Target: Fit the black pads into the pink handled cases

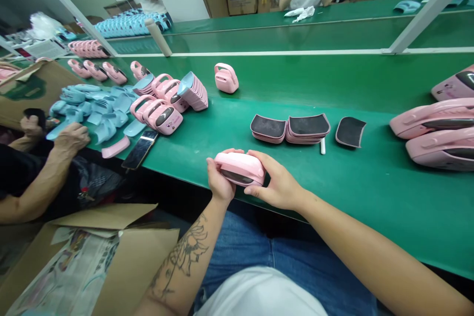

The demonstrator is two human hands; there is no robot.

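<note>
Between my two hands I hold a pink plastic device with a handle [242, 165] and a dark front window, just over the near edge of the green bench. My left hand [221, 181] is wrapped around its left end. My right hand [277, 180] grips the right end, thumb below and fingers on top. Beyond my hands lie two stacks of curved pink-edged dark panels [308, 125] and one single panel [350, 132], with a small white stick [323, 146] beside them. A similar pink device [226, 78] stands farther back.
More pink devices [163, 116], stacked panels [194, 91], light-blue parts [105, 103] and a phone [139, 149] are on the left. A co-worker's hands [72, 137] are there too. Several pink devices [440, 131] lie right. An open carton [140, 256] stands below left.
</note>
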